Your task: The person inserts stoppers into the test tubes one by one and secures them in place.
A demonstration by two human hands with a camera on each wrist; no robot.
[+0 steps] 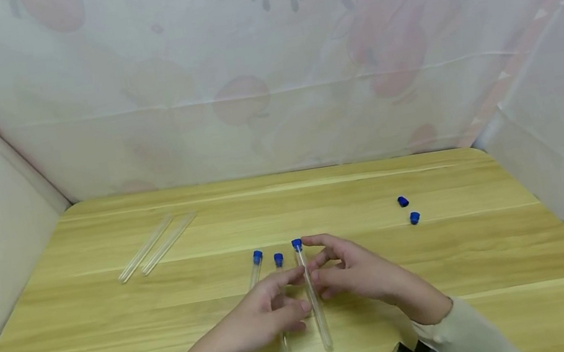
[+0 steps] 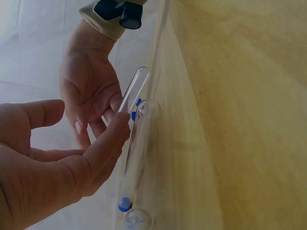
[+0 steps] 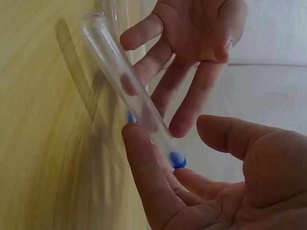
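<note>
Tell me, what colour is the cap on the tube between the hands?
Blue. The cap on the clear tube shows best in the head view.

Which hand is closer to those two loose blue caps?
The right hand: the loose blue caps lie just beyond it to the right. The left hand sits farther away, across the capped tube.

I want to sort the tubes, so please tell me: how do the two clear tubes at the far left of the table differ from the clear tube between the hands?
The two uncapped clear tubes at far left have no caps; the blue-capped clear tube between the hands has one. The far pair lies untouched; fingertips of the left hand and right hand touch the capped one. The pair lies slanted; the capped tube points nearly straight away. All are long, thin and transparent.
</note>
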